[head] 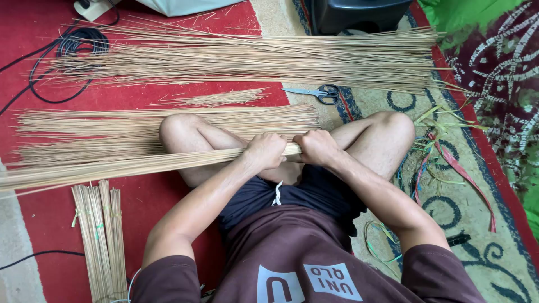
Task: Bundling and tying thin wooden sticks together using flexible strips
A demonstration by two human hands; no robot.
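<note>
I sit cross-legged on the floor. Both my hands grip the thick end of a long bundle of thin tan sticks (129, 165) that stretches away to the left over my knee. My left hand (265, 150) is wrapped around the bundle. Just right of it, my right hand (315, 147) clasps the very end of the same bundle. Behind it on the red carpet (33, 33) lies a looser heap of the same sticks (112, 126).
A big spread of long sticks (252, 56) lies across the back, with scissors (317, 92) in front of it. Tied short stick bundles (101, 241) lie at lower left. Black cable (67, 50) coils at far left. Strips and leaf scraps (443, 157) litter the patterned mat at right.
</note>
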